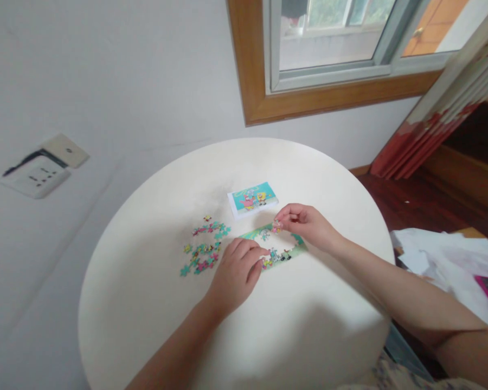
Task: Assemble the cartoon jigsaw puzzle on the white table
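A partly assembled jigsaw puzzle point(299, 250) lies on the round white table, its green border joined around a bare white middle. My right hand point(307, 225) is closed, pinching a small pink and yellow puzzle piece point(277, 226) just over the puzzle's upper part. My left hand point(238, 271) rests on the puzzle's left side with its fingers stretched out, covering that part. Left of this hand lie several loose puzzle pieces point(205, 249) in teal, pink and yellow. Behind the puzzle sits a box with a cartoon picture point(254, 199).
The round table point(126, 303) stands against a white wall with a socket point(40, 173) at the left. A wood-framed window point(329, 81) is above. To the right are a red and white curtain point(415, 135) and white papers or plastic point(443, 260).
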Tool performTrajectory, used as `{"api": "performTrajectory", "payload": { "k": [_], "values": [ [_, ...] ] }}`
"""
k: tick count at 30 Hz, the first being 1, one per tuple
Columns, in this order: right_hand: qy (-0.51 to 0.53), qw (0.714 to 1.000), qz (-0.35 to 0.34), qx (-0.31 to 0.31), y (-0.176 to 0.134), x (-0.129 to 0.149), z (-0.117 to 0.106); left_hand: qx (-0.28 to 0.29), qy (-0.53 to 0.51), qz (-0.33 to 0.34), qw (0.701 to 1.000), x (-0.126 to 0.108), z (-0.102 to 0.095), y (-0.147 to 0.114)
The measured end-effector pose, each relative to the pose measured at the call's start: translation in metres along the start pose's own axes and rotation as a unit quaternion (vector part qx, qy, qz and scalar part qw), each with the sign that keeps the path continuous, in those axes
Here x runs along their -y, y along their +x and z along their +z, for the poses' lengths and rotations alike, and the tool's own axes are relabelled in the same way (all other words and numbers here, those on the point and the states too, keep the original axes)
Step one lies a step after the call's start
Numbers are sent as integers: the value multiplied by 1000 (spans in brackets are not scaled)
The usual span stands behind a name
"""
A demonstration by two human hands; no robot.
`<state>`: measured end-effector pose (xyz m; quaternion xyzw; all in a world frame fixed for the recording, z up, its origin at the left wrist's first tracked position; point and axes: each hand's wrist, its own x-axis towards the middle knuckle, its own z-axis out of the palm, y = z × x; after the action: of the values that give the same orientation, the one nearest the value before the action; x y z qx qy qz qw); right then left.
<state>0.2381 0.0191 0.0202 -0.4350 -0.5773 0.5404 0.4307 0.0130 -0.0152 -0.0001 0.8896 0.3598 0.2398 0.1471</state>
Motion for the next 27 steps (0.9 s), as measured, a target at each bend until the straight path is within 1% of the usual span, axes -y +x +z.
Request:
{"api": "performTrajectory", "payload": {
  "k": [3, 5, 10, 18, 23, 27],
  "values": [
    [-103, 994, -18, 6, -2, -4, 0, -3, 7, 5, 1000, 1, 2, 1],
    [-136, 990, -22, 18, -3, -6, 1, -4, 15, 8, 1000, 1, 2, 1],
    [-187, 981, -25, 30, -6, -5, 4, 15, 36, 11, 999, 1, 1, -1],
    [-235, 971, 21, 47, -6, -2, -3, 36, 50, 33, 998, 1, -1, -4],
    [-288, 956, -20, 45, -6, -2, -7, 50, 63, 30, 996, 2, 1, -4],
    [-308, 950, -48, 35, -6, -3, -4, 54, 71, 30, 996, 1, 1, -4]
  ]
}}
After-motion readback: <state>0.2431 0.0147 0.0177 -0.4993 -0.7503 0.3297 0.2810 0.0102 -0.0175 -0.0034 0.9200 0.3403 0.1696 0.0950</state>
